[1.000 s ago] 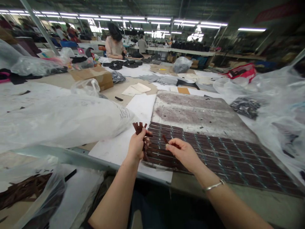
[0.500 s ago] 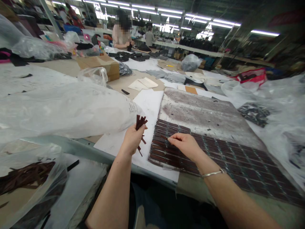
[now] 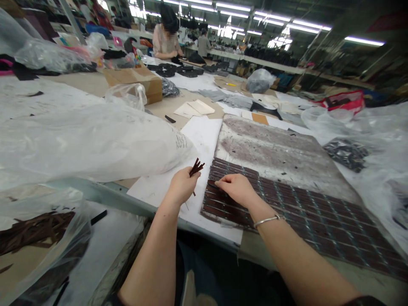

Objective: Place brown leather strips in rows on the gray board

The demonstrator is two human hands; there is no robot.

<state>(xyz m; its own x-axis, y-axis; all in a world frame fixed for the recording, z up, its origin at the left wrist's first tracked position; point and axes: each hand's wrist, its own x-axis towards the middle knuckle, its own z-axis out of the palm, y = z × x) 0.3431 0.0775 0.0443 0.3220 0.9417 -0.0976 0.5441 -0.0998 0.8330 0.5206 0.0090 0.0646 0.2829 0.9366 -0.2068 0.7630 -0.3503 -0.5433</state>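
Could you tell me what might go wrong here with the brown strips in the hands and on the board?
The left hand pinches a fanned bundle of strips; loose ones could slip out. The right hand presses on the laid rows of strips and may nudge neighbours askew. The rows reach the board's near edge.

This was a factory floor, likely for leather or footwear goods: long worktables [image 3: 79, 85] ran under rows of tube lights [image 3: 236, 7], strewn with cut pieces [image 3: 178, 70], cardboard patterns [image 3: 194, 108], a carton [image 3: 134, 78] and plastic bags [image 3: 79, 144]. Another worker [image 3: 165, 38] sat at a far table. Close by, brown strips [image 3: 287, 208] lay in rows on a stained board [image 3: 270, 146].
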